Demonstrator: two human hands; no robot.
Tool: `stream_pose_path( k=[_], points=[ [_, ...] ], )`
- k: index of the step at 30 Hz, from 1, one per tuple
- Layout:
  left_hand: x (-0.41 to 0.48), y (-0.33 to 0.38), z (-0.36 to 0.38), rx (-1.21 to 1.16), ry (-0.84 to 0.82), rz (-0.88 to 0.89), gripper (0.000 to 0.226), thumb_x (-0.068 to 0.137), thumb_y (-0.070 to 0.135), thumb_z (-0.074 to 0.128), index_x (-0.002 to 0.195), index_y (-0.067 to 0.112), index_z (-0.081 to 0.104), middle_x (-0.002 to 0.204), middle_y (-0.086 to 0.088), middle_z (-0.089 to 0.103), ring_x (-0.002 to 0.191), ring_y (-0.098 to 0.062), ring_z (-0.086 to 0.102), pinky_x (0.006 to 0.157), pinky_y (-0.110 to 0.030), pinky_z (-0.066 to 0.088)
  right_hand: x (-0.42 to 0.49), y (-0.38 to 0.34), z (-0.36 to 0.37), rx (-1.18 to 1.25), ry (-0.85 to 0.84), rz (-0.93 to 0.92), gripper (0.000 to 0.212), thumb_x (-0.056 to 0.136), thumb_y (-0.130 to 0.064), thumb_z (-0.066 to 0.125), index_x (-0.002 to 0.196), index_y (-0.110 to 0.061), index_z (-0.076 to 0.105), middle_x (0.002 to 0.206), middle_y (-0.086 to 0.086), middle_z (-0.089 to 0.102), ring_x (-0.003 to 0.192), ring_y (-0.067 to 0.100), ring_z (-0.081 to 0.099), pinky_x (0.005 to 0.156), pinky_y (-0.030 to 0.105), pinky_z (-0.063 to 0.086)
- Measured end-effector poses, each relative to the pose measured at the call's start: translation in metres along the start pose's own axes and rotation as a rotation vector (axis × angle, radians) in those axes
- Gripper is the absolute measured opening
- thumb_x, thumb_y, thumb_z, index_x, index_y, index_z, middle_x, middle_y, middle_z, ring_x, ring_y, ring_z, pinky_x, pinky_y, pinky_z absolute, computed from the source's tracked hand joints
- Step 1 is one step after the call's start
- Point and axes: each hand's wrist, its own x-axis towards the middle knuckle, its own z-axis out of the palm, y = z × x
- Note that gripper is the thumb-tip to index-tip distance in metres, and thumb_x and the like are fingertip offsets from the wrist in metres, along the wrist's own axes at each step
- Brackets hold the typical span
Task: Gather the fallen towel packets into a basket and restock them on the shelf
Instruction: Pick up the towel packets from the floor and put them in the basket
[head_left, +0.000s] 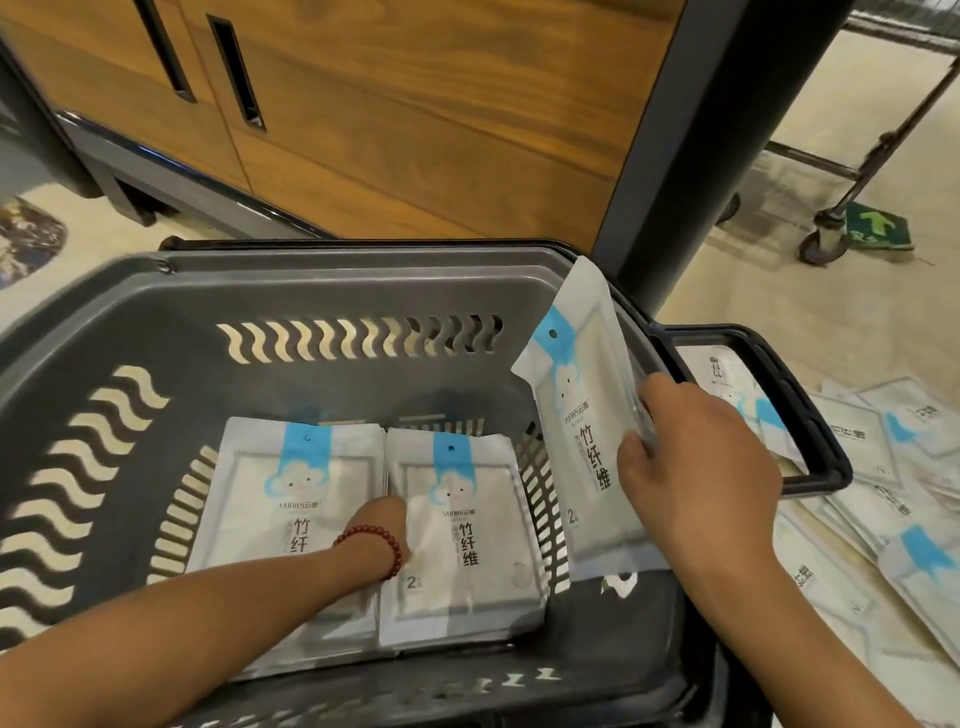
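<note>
Now right hand (701, 467) pinches packet (576, 415) over basket (104, 322); left hand (382, 519) between 2 stacks (457, 571), grip unclear.

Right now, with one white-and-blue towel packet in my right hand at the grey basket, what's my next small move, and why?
Probably lay the white-and-blue towel packet flat onto the right-hand stack in the grey plastic basket. The right hand grips it upright at the right rim, the left hand rests beside that stack, and more packets lie on the floor.

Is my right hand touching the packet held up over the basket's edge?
Touching. Head view: the right hand pinches the raised packet along its right edge.
</note>
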Motion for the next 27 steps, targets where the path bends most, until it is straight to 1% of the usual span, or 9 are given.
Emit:
stream_pose_path(
  k=[3, 8, 11, 13, 16, 18, 21, 25, 27],
  points=[
    [-0.002, 0.003, -0.002, 0.257, -0.026, 0.097, 0.026, 0.081, 0.020, 0.070, 0.102, 0.008, 0.064, 0.097, -0.007, 0.066, 0.089, -0.021, 0.064, 0.070, -0.025, 0.049, -0.002, 0.001, 0.002, -0.006, -0.020, -0.003, 0.021, 0.081, -0.015, 0.057, 0.076, -0.018, 0.037, 0.071, -0.005, 0.039, 0.071, 0.019, 0.036, 0.045, 0.025, 0.011],
    [-0.012, 0.026, -0.038, 0.667, 0.115, 0.437, 0.015, 0.090, 0.012, 0.052, 0.103, 0.011, 0.060, 0.097, -0.008, 0.064, 0.087, -0.026, 0.062, 0.069, -0.033, 0.046, -0.005, -0.002, -0.003, -0.013, -0.009, -0.059, 0.025, 0.080, -0.014, 0.061, 0.074, -0.017, 0.036, 0.066, -0.006, 0.037, 0.063, 0.019, 0.035, 0.045, 0.024, 0.008],
    [-0.023, 0.039, -0.089, 0.425, 0.387, 0.503, 0.022, 0.094, 0.032, 0.041, 0.099, 0.019, 0.058, 0.091, -0.001, 0.063, 0.079, -0.020, 0.059, 0.065, -0.027, 0.044, -0.007, -0.004, -0.009, -0.008, 0.010, -0.117, 0.031, 0.075, -0.011, 0.067, 0.072, -0.015, 0.037, 0.053, -0.004, 0.034, 0.049, 0.022, 0.033, 0.044, 0.020, 0.007],
    [-0.030, 0.039, -0.132, 0.219, 0.679, 0.563, 0.021, 0.092, 0.035, 0.044, 0.099, 0.021, 0.058, 0.091, 0.000, 0.063, 0.079, -0.018, 0.058, 0.066, -0.028, 0.048, -0.006, -0.008, -0.009, -0.009, -0.042, -0.159, 0.027, 0.081, -0.016, 0.061, 0.080, -0.014, 0.035, 0.049, -0.003, 0.036, 0.045, 0.027, 0.039, 0.041, 0.024, 0.018],
    [-0.024, 0.029, -0.190, 0.059, 1.062, 0.558, 0.034, 0.086, 0.029, 0.057, 0.115, 0.012, 0.056, 0.118, -0.011, 0.059, 0.110, -0.028, 0.054, 0.092, -0.041, 0.045, 0.004, -0.023, -0.004, 0.263, -0.137, -0.169, 0.017, 0.087, -0.017, 0.056, 0.087, -0.014, 0.038, 0.061, -0.003, 0.047, 0.055, 0.021, 0.050, 0.045, 0.031, 0.036],
    [-0.012, 0.026, -0.215, 0.146, 1.062, 0.409, 0.050, 0.089, 0.035, 0.054, 0.132, 0.012, 0.045, 0.140, -0.012, 0.044, 0.130, -0.030, 0.038, 0.109, -0.047, 0.031, 0.011, -0.034, -0.001, 0.487, -0.226, -0.071, 0.014, 0.088, -0.015, 0.055, 0.092, -0.015, 0.042, 0.076, -0.005, 0.053, 0.064, 0.008, 0.051, 0.049, 0.026, 0.039],
    [0.008, 0.026, -0.230, 0.234, 0.839, 0.211, 0.057, 0.096, 0.047, 0.033, 0.147, 0.023, 0.021, 0.151, -0.006, 0.030, 0.140, -0.029, 0.024, 0.112, -0.053, 0.017, 0.009, -0.050, 0.003, 0.671, -0.292, 0.016, 0.013, 0.091, -0.015, 0.055, 0.099, -0.013, 0.045, 0.093, -0.001, 0.059, 0.081, 0.014, 0.058, 0.063, 0.031, 0.050],
    [0.021, 0.025, -0.225, 0.227, 0.853, 0.219, 0.046, 0.099, 0.047, 0.021, 0.131, 0.024, 0.046, 0.122, -0.008, 0.058, 0.116, -0.031, 0.048, 0.105, -0.048, 0.025, -0.014, -0.058, 0.006, 0.678, -0.309, 0.025, 0.014, 0.092, -0.018, 0.057, 0.093, -0.015, 0.043, 0.087, -0.001, 0.059, 0.080, 0.018, 0.061, 0.068, 0.043, 0.054],
    [0.024, 0.022, -0.222, 0.223, 0.951, 0.236, 0.045, 0.099, 0.046, 0.023, 0.119, 0.020, 0.054, 0.110, -0.010, 0.061, 0.104, -0.031, 0.051, 0.092, -0.042, 0.030, -0.020, -0.058, 0.008, 0.702, -0.318, 0.036, 0.013, 0.092, -0.018, 0.057, 0.095, -0.016, 0.044, 0.087, -0.008, 0.058, 0.080, 0.011, 0.060, 0.067, 0.034, 0.056]
  ],
)
